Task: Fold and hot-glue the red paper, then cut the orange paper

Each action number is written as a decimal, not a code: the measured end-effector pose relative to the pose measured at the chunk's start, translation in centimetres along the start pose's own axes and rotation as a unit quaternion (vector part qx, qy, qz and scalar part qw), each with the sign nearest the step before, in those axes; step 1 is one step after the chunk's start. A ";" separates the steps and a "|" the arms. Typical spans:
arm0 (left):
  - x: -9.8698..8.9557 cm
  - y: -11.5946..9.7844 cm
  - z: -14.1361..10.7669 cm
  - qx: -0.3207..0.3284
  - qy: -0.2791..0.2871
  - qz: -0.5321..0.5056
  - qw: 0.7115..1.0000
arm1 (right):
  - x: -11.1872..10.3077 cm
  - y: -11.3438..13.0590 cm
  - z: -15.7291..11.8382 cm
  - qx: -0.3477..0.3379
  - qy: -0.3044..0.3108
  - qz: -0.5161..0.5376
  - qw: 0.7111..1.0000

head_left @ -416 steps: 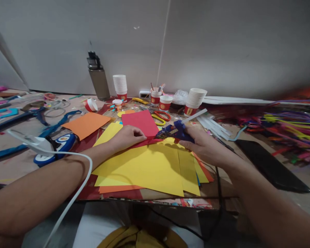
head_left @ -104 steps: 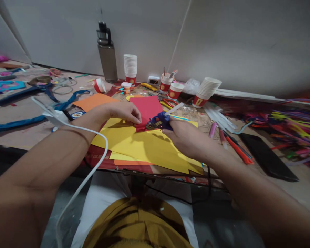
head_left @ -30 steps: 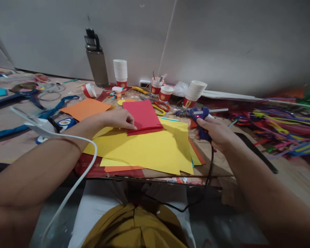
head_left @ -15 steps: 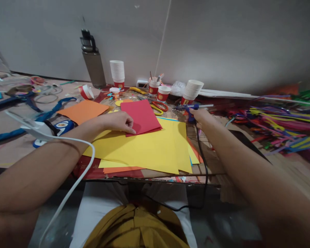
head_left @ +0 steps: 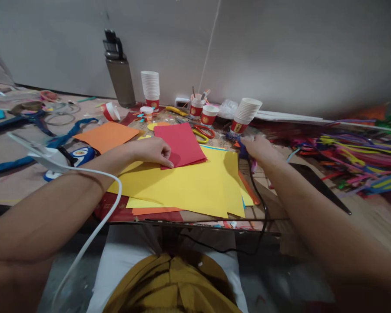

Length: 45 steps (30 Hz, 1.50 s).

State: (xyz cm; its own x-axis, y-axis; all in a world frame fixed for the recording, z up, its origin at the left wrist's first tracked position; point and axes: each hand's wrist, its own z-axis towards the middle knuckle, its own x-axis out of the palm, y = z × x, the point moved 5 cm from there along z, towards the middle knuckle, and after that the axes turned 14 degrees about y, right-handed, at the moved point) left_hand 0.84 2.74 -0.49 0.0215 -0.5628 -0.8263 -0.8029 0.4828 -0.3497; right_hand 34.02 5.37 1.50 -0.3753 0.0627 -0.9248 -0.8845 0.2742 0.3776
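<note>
Presses red paper (head_left: 184,143), at clock centre, onto yellow paper (head_left: 189,191) with left hand (head_left: 151,152) at nine o'clock, curled inward, probably against shifting; cannot tell pinch from press. Shows right hand (head_left: 257,145) at three o'clock, part-curled over blue glue gun (head_left: 243,151), blurred, hold unconfirmed. Includes stacked cups (head_left: 246,115) at two o'clock, gold-labelled, lettering too small to read.

From the tabletop's (head_left: 3,190) front edge, we could pass low over the flat yellow paper (head_left: 189,191) to the red sheets (head_left: 184,145). Toward the back edge, the tall bottle (head_left: 120,82), left cup stack (head_left: 150,89) and right cup stack (head_left: 246,115) block us. Tangled coloured strips (head_left: 355,152) crowd the right side. A white cable (head_left: 119,191) arches over our left forearm (head_left: 68,198), and a black cord (head_left: 265,209) droops over the front edge.
</note>
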 end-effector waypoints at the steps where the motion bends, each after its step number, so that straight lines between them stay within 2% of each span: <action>1: 0.0 0.0 0.0 -0.001 -0.001 0.001 1.000 | 0.3 0.8 -1.0 -0.013 -0.012 -0.014 1.000; 2: 0.0 0.0 0.1 -0.001 -0.002 0.001 1.000 | 0.6 2.3 -2.4 -0.086 -0.048 -0.045 0.994; 3: 0.0 0.0 0.1 -0.003 -0.003 0.001 1.000 | 1.4 4.1 -4.1 -0.176 -0.048 -0.066 0.981; 4: 0.0 0.1 0.1 -0.004 -0.005 0.000 1.000 | 2.5 5.9 -5.8 -0.263 -0.011 -0.079 0.961; 6: 0.1 0.2 0.2 -0.004 -0.009 -0.008 1.000 | 5.0 8.7 -9.4 -0.382 0.080 -0.102 0.915; 9: 0.2 0.2 0.3 0.006 -0.012 -0.020 1.000 | 7.9 11.3 -13.4 -0.470 0.176 -0.163 0.849; 12: 0.2 0.2 0.2 0.007 -0.013 -0.017 1.000 | 9.3 11.8 -14.8 -0.483 0.230 -0.205 0.819; 15: 0.2 0.3 0.2 0.003 -0.013 -0.014 1.000 | 9.4 11.3 -14.8 -0.481 0.244 -0.221 0.813; 28: 0.2 1.1 0.6 -0.005 0.011 -0.033 0.999 | 7.3 8.3 -12.8 -0.414 0.217 -0.257 0.846; 34: 0.2 1.1 0.5 -0.004 0.025 -0.030 0.999 | 6.9 8.0 -12.6 -0.412 0.188 -0.286 0.844; 38: -0.1 1.0 -0.1 0.020 0.058 -0.037 0.997 | 6.2 7.5 -11.8 -0.377 0.150 -0.276 0.871; 40: -0.3 1.0 -0.3 0.035 0.070 -0.050 0.996 | 6.0 7.8 -11.8 -0.384 0.132 -0.248 0.880; 42: -0.5 0.9 -0.4 0.039 0.063 -0.059 0.996 | 6.4 8.7 -12.4 -0.424 0.141 -0.221 0.867; 45: -0.5 0.7 -0.2 0.021 0.028 -0.050 0.998 | 7.7 10.1 -13.8 -0.484 0.195 -0.208 0.827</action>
State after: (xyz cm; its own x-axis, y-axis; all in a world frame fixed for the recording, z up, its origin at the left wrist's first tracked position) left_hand 0.12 3.26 -0.25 0.0654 -0.6458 -0.7607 -0.7733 0.4490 -0.4477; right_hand 18.38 -4.65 -1.14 0.1237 -0.2103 -0.9698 -0.6958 -0.7152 0.0663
